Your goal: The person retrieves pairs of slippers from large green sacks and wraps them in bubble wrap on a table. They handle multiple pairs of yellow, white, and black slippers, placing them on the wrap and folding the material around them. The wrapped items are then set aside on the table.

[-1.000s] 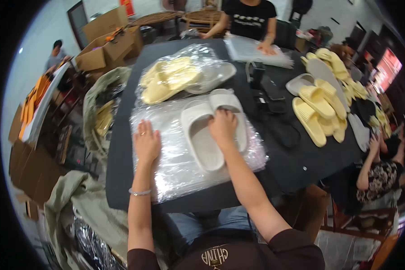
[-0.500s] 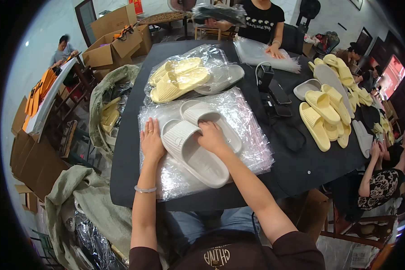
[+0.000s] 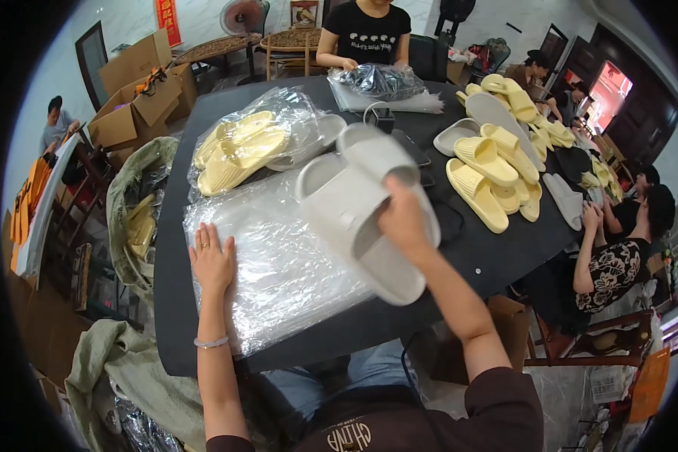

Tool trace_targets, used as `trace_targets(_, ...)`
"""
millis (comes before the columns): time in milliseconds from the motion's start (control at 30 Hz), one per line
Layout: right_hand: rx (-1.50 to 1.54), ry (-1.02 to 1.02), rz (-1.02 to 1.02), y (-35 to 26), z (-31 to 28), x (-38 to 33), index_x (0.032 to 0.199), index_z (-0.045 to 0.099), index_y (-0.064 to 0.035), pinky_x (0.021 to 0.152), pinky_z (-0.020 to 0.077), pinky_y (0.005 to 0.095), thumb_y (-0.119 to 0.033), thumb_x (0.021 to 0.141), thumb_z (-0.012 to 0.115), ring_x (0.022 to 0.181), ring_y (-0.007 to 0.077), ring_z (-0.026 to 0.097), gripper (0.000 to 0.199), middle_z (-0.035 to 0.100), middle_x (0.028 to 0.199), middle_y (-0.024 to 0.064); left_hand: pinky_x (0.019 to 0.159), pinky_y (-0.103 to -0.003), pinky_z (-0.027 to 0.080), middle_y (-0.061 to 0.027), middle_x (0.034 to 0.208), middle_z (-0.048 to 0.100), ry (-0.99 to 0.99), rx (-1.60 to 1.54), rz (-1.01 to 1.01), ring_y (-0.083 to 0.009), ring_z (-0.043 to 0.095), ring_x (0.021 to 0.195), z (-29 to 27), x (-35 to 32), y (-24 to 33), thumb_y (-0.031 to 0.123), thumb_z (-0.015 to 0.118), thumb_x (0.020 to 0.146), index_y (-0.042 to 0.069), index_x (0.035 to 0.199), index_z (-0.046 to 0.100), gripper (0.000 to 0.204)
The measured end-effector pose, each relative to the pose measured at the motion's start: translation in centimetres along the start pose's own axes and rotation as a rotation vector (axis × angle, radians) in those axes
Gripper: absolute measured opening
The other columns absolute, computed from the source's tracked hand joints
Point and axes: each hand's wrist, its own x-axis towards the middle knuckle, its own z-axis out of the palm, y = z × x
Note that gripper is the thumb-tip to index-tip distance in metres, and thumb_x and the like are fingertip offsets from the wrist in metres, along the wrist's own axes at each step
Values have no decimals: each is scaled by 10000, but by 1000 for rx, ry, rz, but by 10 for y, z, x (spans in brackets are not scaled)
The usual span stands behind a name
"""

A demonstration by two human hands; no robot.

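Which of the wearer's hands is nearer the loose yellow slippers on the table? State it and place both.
Right. The right hand holds the grey slippers, left of the yellow slippers; the left hand is much farther left, on the clear plastic.

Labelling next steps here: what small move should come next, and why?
Probably the left hand pinching up an edge of the clear plastic stack: it lies flat there holding nothing, while the right hand grips the grey slippers, and yellow slippers nearby lie in clear plastic.
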Motion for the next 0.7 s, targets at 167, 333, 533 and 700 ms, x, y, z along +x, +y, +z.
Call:
trace_targets(167,-303,274,-115,83,-96,102,1079,540,9,852,434,480,10,753,524,988,434,559,327,602,1031,257,1126,-446,156,-92,1515,260,14,2,-9,-242,209,1407,-5,-2,-3,492,359,942,83,1434,326,640)
trace_targets(333,-736,472,166,177,-184,202,1212,512,-25,910,429,434,-92,787,568,1064,373,561,434,593,1136,218,1124,-455,158,-113,1510,265,23,-63,22,-252,223,1403,-9,1,14,476,383,931,66,1423,340,642)
trace_targets(533,-107,215,-468,20,-11,122,916,640,-22,831,477,402,-61,815,526,928,328,619,157,654,971,159,1125,-454,160,-118,1507,271,50,-48,-31,-251,233,1399,-6,-7,-5,490,386,926,72,1422,344,650)
trace_targets(700,327,-188,-397,-48,136,28,941,681,-53,840,479,389,-108,814,603,946,310,615,159,659,1025,129,1125,-449,167,-121,1503,279,76,-66,12,-254,246,1394,0,0,3,498,380,926,71,1419,348,653)
